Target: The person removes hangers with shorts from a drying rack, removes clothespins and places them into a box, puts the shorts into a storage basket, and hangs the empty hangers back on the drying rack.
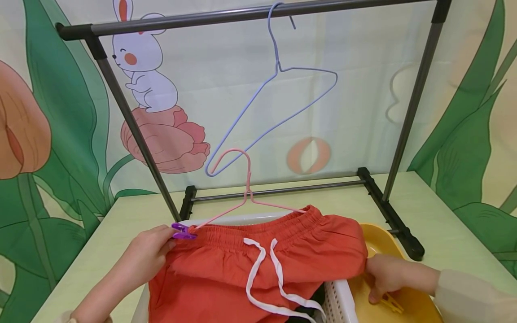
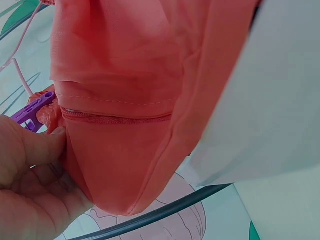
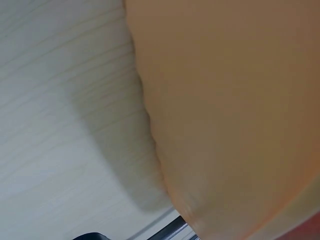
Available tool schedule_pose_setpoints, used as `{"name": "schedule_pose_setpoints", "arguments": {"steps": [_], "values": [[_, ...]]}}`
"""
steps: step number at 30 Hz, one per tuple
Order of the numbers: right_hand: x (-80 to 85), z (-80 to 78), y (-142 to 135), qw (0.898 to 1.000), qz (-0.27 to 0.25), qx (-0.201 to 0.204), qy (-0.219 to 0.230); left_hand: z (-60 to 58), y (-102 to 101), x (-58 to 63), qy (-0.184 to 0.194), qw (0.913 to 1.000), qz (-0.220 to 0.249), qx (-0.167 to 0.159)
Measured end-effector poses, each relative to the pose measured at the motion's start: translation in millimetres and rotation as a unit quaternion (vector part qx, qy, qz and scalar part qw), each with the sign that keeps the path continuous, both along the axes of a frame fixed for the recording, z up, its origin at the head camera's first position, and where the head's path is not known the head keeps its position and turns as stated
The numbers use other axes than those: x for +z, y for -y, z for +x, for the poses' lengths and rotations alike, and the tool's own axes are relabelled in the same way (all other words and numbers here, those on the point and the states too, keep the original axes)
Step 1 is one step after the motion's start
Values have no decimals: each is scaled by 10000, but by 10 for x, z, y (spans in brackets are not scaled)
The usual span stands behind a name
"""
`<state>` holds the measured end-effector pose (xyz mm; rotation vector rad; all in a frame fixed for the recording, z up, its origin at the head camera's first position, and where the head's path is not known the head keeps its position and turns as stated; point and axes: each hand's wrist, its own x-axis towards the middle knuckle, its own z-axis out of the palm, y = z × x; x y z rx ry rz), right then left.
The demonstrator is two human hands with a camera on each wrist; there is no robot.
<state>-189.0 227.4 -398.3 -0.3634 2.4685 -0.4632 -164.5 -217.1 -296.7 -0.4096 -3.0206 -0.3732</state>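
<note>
Fetching yellow clip (image 1: 392, 304), seemingly: left hand (image 1: 147, 251) pinches shorts (image 1: 210, 282); right hand (image 1: 387, 275) inside tub's (image 1: 374, 235) rim, hold unclear; lift needs firm pinch.

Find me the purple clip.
In the head view, the purple clip is left of centre, on the waistband of the red shorts near the left end of the pink hanger, beside the left hand.

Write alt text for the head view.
Red shorts on a pink hanger are held over a white basket by the left hand, next to a purple clip. The right hand is at a yellow clip in a yellow basin. Behind, a blue hanger hangs on a dark rack.
</note>
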Motion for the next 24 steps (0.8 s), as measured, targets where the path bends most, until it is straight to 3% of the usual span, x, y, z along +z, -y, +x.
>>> {"name": "schedule_pose_setpoints", "arguments": {"steps": [11, 18, 24], "values": [[11, -23, -24, 10000, 18, 50, -24, -1, 1, -2, 2, 10000, 16, -5], [119, -42, -21, 9995, 24, -59, 304, 0, -1, 0, 45, 10000, -16, 20], [223, -64, -2, 9991, 9, 100, 407, 1, 3, -8, -12, 10000, 23, -13]]}}
